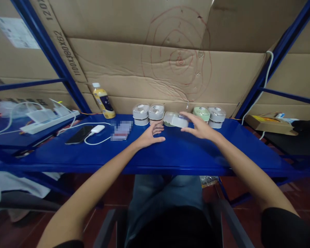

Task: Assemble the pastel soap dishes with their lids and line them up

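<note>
My right hand (196,125) has its thumb and fingers around the right end of a pale, clear-lidded container (179,120), which is tilted and blurred. Left of it, my left hand (153,135) is spread with nothing in it, just in front of a stacked grey-lidded container (156,113). Another grey-lidded stack (141,114) stands at the left end of the row. On the right are a green-lidded container (201,113) and a grey one (216,117). A greenish container (169,119) shows partly behind the held one.
A yellow bottle (103,101) stands at the back left of the blue table (170,155). Nearer lie a black phone (80,134), a white charger (97,129) with cable, and a blurred-out item (122,131). Cardboard rises behind; a power strip (50,122) is far left.
</note>
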